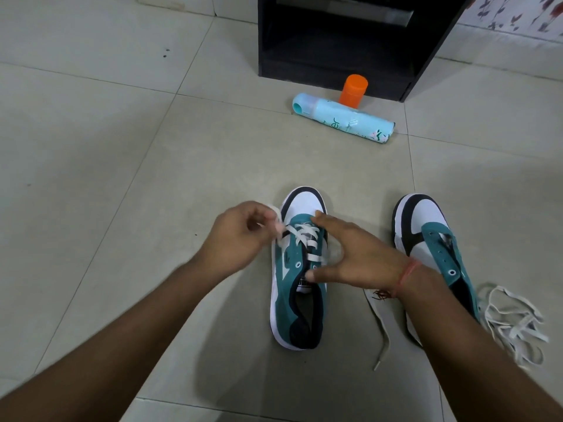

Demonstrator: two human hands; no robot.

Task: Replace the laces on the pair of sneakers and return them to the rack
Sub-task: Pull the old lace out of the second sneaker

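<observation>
Both forearms are bare up to the bottom edge of the picture; no sleeve can be seen on either one. The left hand has no ring, watch or band. The right hand has a thin orange-red thread bracelet tied around the wrist. A small dark red knot with frayed ends hangs from this thread on the inner side of the wrist.

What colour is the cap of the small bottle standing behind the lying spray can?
Orange: the cap and the bottle below it, seen in the head view behind the light blue spray can.
</observation>
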